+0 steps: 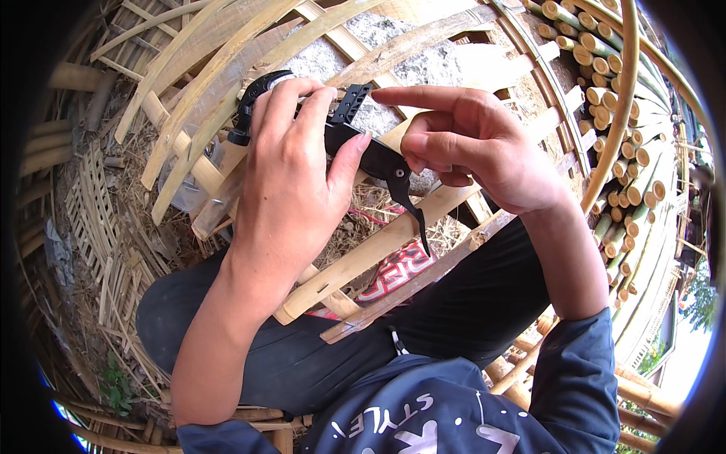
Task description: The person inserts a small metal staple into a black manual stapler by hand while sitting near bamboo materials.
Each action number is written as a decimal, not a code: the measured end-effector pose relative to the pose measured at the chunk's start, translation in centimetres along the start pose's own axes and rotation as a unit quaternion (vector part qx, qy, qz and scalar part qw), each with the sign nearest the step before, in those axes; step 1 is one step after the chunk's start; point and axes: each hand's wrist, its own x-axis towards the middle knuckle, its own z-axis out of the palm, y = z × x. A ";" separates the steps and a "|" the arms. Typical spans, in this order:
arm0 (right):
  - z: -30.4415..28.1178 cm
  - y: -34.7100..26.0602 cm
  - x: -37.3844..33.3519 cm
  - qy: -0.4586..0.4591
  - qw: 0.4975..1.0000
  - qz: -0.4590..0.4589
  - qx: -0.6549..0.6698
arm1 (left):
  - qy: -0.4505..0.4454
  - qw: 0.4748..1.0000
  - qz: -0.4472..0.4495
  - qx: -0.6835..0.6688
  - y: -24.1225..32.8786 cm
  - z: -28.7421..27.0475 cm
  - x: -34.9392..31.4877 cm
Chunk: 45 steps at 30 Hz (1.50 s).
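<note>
My left hand [291, 178] is wrapped around a black hand tool [378, 159], a stapler-like device with a black lever hanging down at its right end. The tool is held up in front of me, above my lap. My right hand [473, 144] is just to the right of it, index finger stretched out and pointing left, its tip near the tool's black top block [352, 102]. The other fingers of that hand are curled, close to the tool's body. Beneath both hands lies a bamboo frame [363, 253] of split slats.
Curved bamboo strips [204, 68] arch across the top left. A stack of cut bamboo poles [620, 113] stands at the right, ends toward me. Woven bamboo pieces and dry scraps [106, 234] cover the ground at left. A red patterned cloth [397, 268] shows under the slats.
</note>
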 end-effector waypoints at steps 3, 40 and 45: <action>0.2 -0.1 0.0 0.004 1.000 -0.002 0.005 | -0.003 1.000 0.003 0.005 -0.1 -0.1 0.1; 0.7 -0.4 0.2 0.051 0.998 0.004 -0.029 | 0.004 1.000 -0.007 -0.017 0.1 -0.1 0.2; 0.6 -0.3 0.2 0.061 0.997 -0.001 -0.040 | 0.004 1.000 -0.007 -0.014 0.0 0.0 0.2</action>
